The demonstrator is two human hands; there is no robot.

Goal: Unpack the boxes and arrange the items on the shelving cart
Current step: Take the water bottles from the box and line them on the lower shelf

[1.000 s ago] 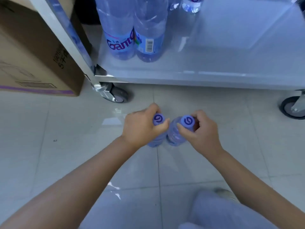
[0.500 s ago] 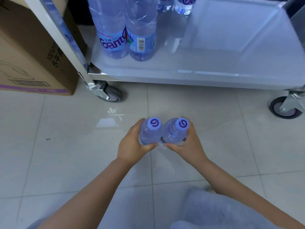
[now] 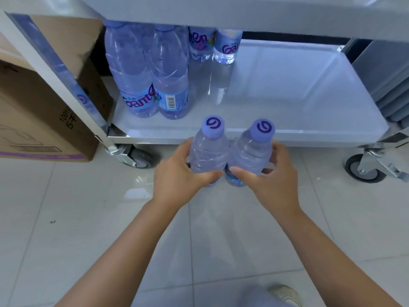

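Note:
I hold two small clear water bottles with purple caps side by side, upright, just in front of the cart's bottom shelf (image 3: 287, 131). My left hand (image 3: 177, 176) grips the left bottle (image 3: 209, 151) around its body. My right hand (image 3: 274, 180) grips the right bottle (image 3: 251, 154) the same way. The two bottles touch each other above the floor, close to the shelf's front edge. On the shelf's left end stand two large bottles (image 3: 150, 85), and two more bottles (image 3: 213, 45) stand behind them.
A brown cardboard box (image 3: 42, 120) sits on the floor left of the cart, behind the cart's post (image 3: 55, 72). Caster wheels show at front left (image 3: 138, 158) and right (image 3: 363, 169). An upper shelf (image 3: 243, 14) overhangs the bottom one. My shoe (image 3: 285, 293) is at the bottom.
Both hands have slid from the caps down to the bottle bodies and carried the pair up and forward toward the bottom shelf. The view has tilted up toward the cart.

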